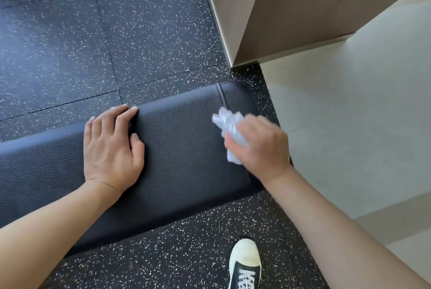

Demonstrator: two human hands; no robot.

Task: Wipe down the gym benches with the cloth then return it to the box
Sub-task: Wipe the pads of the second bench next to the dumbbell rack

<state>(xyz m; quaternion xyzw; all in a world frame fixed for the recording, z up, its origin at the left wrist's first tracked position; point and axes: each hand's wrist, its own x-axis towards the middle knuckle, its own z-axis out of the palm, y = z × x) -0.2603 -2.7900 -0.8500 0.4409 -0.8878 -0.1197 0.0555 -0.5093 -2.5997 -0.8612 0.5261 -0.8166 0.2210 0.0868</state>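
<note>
A black padded gym bench [184,148] runs from the left edge to the right of middle, with a stitched seam near its right end. My left hand [112,148] lies flat on the pad, fingers straight and reaching over the far edge. My right hand [261,146] grips a crumpled white cloth [229,130] and presses it on the bench's right end, just right of the seam. The cloth looks blurred. No box is in view.
Black speckled rubber floor [93,43] surrounds the bench. A wood-panelled wall corner [268,20] and a pale wall [349,113] stand close to the bench's right end. My shoe [245,265] stands on the floor in front of the bench.
</note>
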